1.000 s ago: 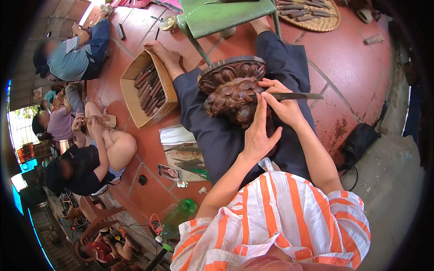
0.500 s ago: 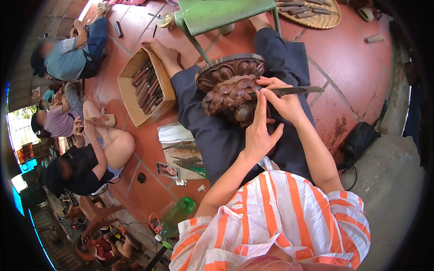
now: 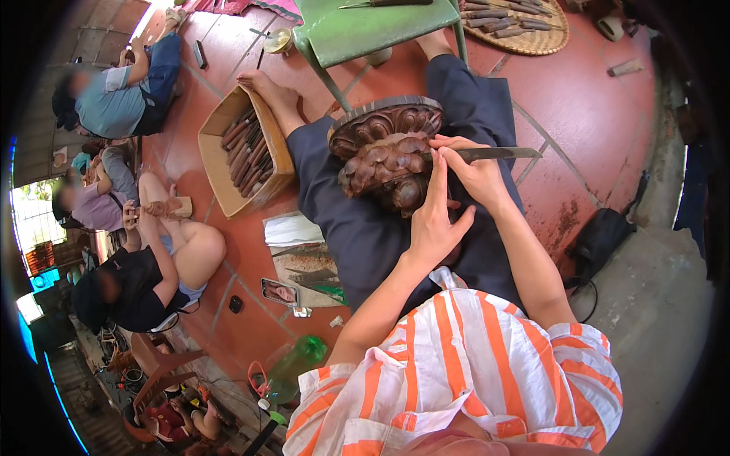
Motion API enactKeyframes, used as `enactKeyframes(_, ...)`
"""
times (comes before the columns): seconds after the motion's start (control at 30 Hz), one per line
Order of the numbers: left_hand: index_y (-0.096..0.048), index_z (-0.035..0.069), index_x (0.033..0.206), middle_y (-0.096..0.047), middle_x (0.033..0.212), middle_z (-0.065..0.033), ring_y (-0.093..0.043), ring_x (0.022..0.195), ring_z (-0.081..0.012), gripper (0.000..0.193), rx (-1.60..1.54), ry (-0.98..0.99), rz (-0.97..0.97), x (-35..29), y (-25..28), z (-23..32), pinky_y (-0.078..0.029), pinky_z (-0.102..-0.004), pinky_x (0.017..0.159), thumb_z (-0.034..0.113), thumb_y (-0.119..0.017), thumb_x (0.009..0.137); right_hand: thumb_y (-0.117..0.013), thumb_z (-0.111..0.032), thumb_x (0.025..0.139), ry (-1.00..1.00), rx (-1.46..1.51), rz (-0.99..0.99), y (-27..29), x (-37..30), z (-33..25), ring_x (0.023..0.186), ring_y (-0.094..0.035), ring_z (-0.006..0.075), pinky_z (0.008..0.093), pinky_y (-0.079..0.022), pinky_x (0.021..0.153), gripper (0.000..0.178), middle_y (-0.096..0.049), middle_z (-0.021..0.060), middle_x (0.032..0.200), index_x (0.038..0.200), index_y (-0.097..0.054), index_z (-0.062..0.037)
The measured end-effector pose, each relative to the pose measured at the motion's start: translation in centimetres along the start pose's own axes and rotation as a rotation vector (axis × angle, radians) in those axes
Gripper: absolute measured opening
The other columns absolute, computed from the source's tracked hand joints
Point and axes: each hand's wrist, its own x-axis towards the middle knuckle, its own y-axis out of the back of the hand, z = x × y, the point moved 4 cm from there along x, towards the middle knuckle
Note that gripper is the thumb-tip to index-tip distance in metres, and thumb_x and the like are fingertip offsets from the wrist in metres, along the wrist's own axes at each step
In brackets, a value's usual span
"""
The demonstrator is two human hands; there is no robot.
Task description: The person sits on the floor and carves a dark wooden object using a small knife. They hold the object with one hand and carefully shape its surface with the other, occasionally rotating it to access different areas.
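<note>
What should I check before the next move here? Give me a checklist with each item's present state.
1. Grip on the metal tool: ok, the right hand holds it.
2. Tool's inner end against the wood: cannot tell, the fingers hide it.
3. Carving supported: ok, it rests across the lap of the dark trousers.
4. Left hand bracing the carving: cannot tell; its fingertips meet the right hand.
5. Tool's outer end clear of the seated person in black: ok, it points right, over floor tiles.
</note>
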Motion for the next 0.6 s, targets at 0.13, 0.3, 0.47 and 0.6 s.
enactKeyframes(0.13,-0.012,-0.001,0.151,-0.022,0.154,-0.0252,-0.069,0.081,-0.0259,0.098,0.027,-0.071,0.093,-1.0,0.0,-0.1,-0.056,-0.0309,0.068,0.009,-0.074,0.075,-0.061,-0.008,0.089,0.114,-0.199,-0.038,-0.9,-0.5,-1.5,0.113,-0.058,0.0243,0.0344,-0.045,0.096,0.016,-0.067,0.015,0.109,0.094,-0.069,0.0054)
enactKeyframes(0.3,-0.012,-0.001,0.151,-0.022,0.153,-0.0262,-0.069,0.082,-0.0258,0.097,-0.048,0.054,-0.018,0.1,0.0,-0.1,-0.056,-0.0309,0.068,0.008,-0.073,0.076,-0.063,-0.012,0.088,0.013,-0.091,0.023,-0.1,0.1,-0.7,0.108,-0.061,0.0222,0.0331,-0.047,0.093,0.019,-0.068,0.0138,0.106,0.096,-0.069,0.0046)
enactKeyframes(0.47,-0.013,-0.001,0.15,-0.024,0.153,-0.0266,-0.069,0.082,-0.0253,0.096,0.033,-0.103,0.126,-0.8,0.1,0.2,-0.056,-0.0315,0.068,0.007,-0.072,0.076,-0.06,-0.009,0.09,0.09,-0.183,0.009,-0.8,-0.3,-1.6,0.107,-0.061,0.0204,0.0318,-0.047,0.092,0.018,-0.068,0.0139,0.108,0.097,-0.068,0.006)
enactKeyframes(0.6,-0.012,-0.003,0.15,-0.024,0.153,-0.0264,-0.069,0.08,-0.0248,0.096,-0.014,0.001,0.051,-0.5,0.2,0.2,-0.056,-0.0305,0.069,0.007,-0.072,0.076,-0.06,-0.009,0.089,0.061,-0.183,0.001,-0.4,-0.1,-1.1,0.101,-0.063,0.0174,0.0304,-0.049,0.089,0.019,-0.068,0.0136,0.109,0.099,-0.068,0.0054)
